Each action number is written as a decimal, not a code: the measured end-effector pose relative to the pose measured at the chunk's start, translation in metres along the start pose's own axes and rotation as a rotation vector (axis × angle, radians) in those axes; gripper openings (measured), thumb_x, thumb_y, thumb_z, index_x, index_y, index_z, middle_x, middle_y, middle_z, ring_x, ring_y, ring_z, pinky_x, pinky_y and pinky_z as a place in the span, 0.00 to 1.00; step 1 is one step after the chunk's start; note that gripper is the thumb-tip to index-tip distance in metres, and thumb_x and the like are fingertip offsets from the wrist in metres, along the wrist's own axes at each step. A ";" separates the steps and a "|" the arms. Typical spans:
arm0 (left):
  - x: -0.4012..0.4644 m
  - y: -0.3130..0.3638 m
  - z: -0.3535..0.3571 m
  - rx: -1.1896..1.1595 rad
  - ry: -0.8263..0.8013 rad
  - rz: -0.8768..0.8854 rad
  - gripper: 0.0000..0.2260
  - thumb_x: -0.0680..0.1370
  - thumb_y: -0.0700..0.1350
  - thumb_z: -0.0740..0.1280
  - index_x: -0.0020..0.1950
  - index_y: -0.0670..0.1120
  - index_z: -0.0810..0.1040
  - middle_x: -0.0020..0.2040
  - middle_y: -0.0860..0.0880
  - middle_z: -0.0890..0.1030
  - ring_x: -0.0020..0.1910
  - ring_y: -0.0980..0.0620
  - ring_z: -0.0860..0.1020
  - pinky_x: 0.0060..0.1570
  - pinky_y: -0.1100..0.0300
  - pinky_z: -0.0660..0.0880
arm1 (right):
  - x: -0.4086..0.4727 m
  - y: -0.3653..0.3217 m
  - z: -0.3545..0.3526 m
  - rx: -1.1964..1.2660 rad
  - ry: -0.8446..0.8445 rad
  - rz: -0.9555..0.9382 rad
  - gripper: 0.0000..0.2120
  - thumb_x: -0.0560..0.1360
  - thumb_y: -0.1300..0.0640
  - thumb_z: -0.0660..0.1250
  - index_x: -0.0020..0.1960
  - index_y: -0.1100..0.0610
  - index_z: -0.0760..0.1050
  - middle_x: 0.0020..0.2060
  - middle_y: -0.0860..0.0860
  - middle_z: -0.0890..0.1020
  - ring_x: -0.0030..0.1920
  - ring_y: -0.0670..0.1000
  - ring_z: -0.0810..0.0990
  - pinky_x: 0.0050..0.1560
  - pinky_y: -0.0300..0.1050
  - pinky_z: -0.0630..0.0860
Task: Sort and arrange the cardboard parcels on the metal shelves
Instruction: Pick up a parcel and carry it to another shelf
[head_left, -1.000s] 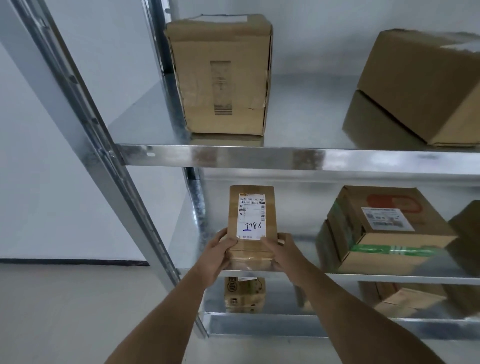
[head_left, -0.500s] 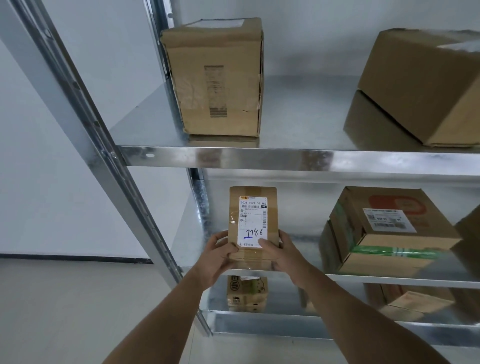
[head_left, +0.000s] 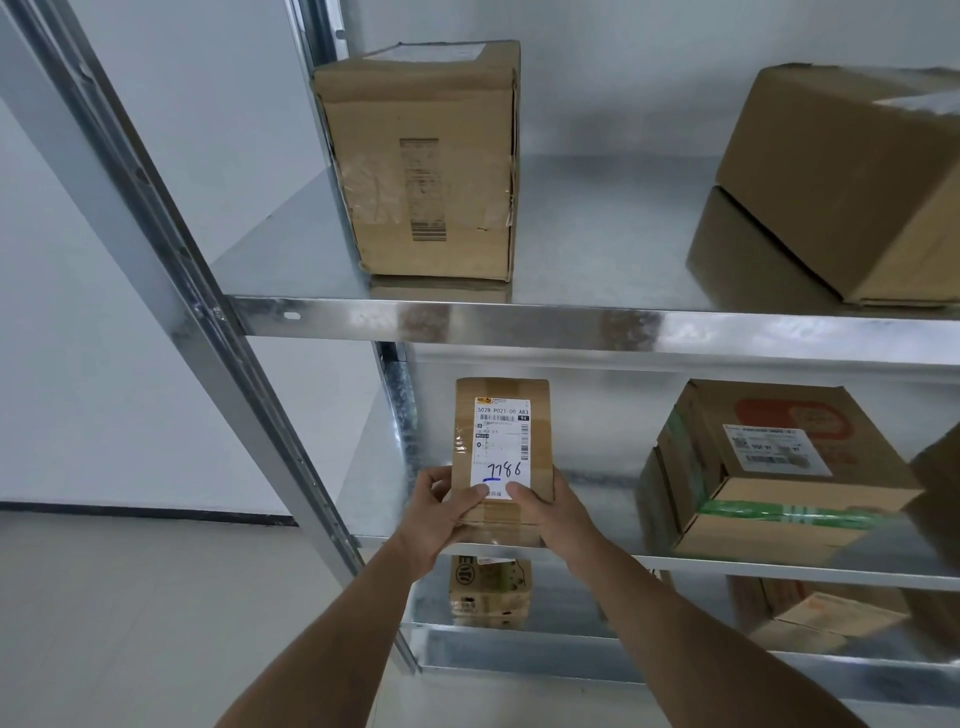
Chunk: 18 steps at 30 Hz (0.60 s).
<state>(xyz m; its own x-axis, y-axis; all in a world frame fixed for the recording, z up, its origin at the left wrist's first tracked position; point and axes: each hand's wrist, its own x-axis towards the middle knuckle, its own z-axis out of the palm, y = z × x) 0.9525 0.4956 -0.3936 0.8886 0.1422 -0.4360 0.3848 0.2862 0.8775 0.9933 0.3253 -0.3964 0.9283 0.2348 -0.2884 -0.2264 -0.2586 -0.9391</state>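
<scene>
Since a second ago both thumbs are sliding up onto the label, parcel barely shifting. Metal shelf unit (head_left: 519, 325) is carrying a tall box (head_left: 426, 161) up top; the small labelled parcel (head_left: 501, 447) is sitting at the middle shelf's front edge. Left hand (head_left: 441, 514) and right hand (head_left: 545, 512) are gripping its near end, fingers curled around the sides.

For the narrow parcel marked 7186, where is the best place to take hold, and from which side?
Grip the narrow parcel at its near end, coming from the front: left hand and right hand on opposite long sides. It is slim, and its near end lies at the shelf edge.
</scene>
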 end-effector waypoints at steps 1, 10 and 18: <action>0.000 0.000 0.000 0.001 0.004 0.003 0.22 0.75 0.41 0.77 0.63 0.48 0.69 0.62 0.47 0.81 0.48 0.50 0.87 0.46 0.52 0.84 | -0.001 -0.001 -0.001 0.001 -0.007 0.003 0.21 0.80 0.51 0.68 0.70 0.46 0.67 0.60 0.42 0.78 0.56 0.45 0.79 0.60 0.44 0.76; 0.001 0.000 -0.009 -0.117 -0.015 -0.027 0.18 0.79 0.40 0.72 0.68 0.40 0.74 0.58 0.44 0.85 0.54 0.43 0.86 0.56 0.43 0.83 | -0.004 -0.004 -0.018 0.302 -0.023 0.162 0.23 0.80 0.40 0.64 0.71 0.44 0.64 0.62 0.51 0.79 0.56 0.52 0.81 0.53 0.52 0.82; 0.002 0.018 0.001 0.055 0.088 0.162 0.21 0.82 0.36 0.67 0.74 0.50 0.73 0.57 0.51 0.84 0.50 0.52 0.83 0.42 0.62 0.83 | -0.006 -0.009 -0.028 0.364 0.031 0.063 0.21 0.79 0.55 0.70 0.69 0.51 0.68 0.62 0.51 0.79 0.58 0.52 0.81 0.42 0.40 0.82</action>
<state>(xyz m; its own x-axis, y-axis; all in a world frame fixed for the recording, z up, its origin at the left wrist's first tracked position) 0.9611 0.5005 -0.3788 0.9160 0.2648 -0.3014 0.2533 0.2009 0.9463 0.9982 0.3004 -0.3809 0.9165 0.1994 -0.3469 -0.3681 0.0801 -0.9263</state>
